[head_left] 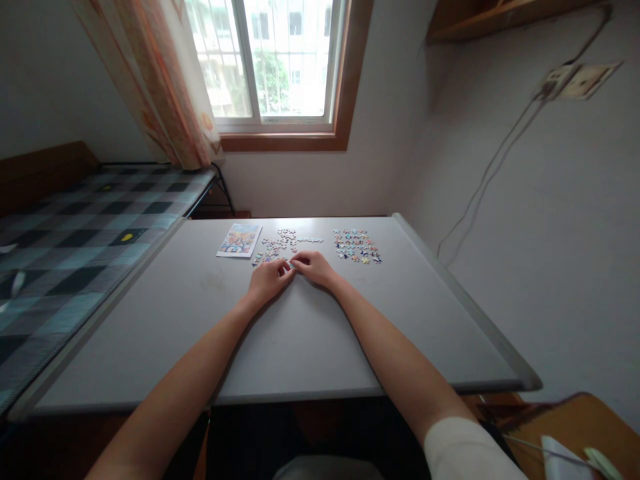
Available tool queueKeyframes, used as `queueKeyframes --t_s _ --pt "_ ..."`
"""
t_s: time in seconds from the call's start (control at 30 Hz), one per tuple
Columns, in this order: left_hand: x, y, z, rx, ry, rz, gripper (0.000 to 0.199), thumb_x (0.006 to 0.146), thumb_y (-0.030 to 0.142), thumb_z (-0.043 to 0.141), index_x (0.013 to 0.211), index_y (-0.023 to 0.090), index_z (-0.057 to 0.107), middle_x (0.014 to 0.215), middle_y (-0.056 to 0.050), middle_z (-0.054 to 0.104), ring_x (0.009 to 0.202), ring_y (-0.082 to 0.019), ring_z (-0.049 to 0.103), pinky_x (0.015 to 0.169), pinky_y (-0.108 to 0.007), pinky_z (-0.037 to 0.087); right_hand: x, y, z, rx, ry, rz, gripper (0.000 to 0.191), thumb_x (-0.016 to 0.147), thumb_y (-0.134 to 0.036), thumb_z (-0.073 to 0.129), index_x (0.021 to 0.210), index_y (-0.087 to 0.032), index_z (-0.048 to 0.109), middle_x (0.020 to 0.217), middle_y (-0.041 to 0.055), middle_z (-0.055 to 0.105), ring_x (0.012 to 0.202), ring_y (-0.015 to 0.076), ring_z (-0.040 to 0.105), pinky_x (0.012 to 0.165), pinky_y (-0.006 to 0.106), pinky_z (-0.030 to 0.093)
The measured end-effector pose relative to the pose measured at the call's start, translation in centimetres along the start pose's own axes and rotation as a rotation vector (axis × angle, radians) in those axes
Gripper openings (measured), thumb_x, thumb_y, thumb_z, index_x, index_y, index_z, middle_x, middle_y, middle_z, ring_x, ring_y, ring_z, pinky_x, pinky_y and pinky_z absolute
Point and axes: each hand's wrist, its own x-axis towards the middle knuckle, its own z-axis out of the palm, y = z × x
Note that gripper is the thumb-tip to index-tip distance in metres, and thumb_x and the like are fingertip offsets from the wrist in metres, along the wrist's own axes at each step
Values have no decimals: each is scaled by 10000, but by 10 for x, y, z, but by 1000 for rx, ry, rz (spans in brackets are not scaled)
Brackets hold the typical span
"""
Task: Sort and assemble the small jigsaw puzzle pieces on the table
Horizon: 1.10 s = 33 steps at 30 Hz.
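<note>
My left hand (271, 276) and my right hand (314, 267) meet near the middle of the table, their fingertips pinched together on a small light-coloured puzzle piece (292, 265). Just beyond my left hand lies a loose spread of puzzle pieces (273, 247). A short joined strip of puzzle pieces (310, 239) rests behind my right hand. Further right, more puzzle pieces (357, 246) are laid out in rough rows. To the left of the loose pieces is a colourful printed picture sheet (240, 240), flat on the table. My fingers partly cover the held piece.
The white table (320, 347) has raised grey edges. At the left stands a bed with a checked cover (115, 220); a curtain (150, 80) hangs by the window. A cable (485, 177) runs down the right wall. A wooden stool (585, 427) is at the lower right.
</note>
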Motion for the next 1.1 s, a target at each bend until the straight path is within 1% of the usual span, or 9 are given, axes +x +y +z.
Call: queueKeyframes --t_s 0.37,0.5,0.6,0.7,0.77,0.83,0.9,1.0,1.1 --pt "-1 2 -1 6 -5 -12 275 809 456 502 785 235 663 694 4 669 645 -148 590 581 -241 367 0 4 1 61 -16 -28 135 768 -211 600 801 -136 707 708 14 666 649 102 553 625 211 405" --pt "-1 2 -1 -10 -14 -19 244 813 422 503 821 241 667 707 4 672 653 -148 593 610 -245 390 4 5 -3 138 41 -22 131 740 -240 637 795 -137 697 751 35 686 673 113 582 654 230 444" --pt "-1 2 0 -25 -8 -2 252 828 417 486 854 245 669 721 2 673 660 -149 592 607 -248 388 12 8 -19 153 157 12 156 734 -263 645 807 -133 691 785 60 698 698 126 612 682 248 471" --pt "0 1 0 -23 -3 11 263 836 417 471 851 242 668 727 -1 670 662 -149 587 603 -251 381 21 14 -47 66 336 149 158 739 -255 640 813 -125 691 751 67 696 667 128 619 661 244 478" --pt "0 1 1 -19 -5 14 264 837 414 468 842 238 666 727 -1 667 662 -147 584 604 -251 380 26 19 -65 -41 382 251 146 726 -244 654 808 -130 693 749 63 695 673 130 625 663 239 478" --pt "0 2 1 -18 -4 17 263 838 410 468 835 236 665 728 1 665 665 -146 583 607 -251 381 31 23 -79 -152 368 337 124 717 -225 655 793 -138 699 749 58 698 663 127 625 659 233 475" --pt "0 2 0 -17 -3 18 256 839 403 470 832 237 664 729 3 664 667 -145 582 608 -251 381 36 26 -87 -248 335 392 107 705 -192 655 781 -137 707 746 59 700 659 125 625 654 224 471" --pt "0 1 -1 -12 -13 9 247 842 396 472 838 240 663 732 4 663 673 -148 583 606 -251 383 42 29 -90 -349 245 443 95 700 -163 653 766 -130 714 690 59 694 630 120 622 641 214 467" --pt "-1 2 -1 10 -16 27 250 859 383 454 865 238 658 754 -3 658 696 -153 582 628 -259 395 47 30 -88 -391 187 450 90 696 -156 664 766 -133 716 670 56 691 599 115 619 630 212 469"
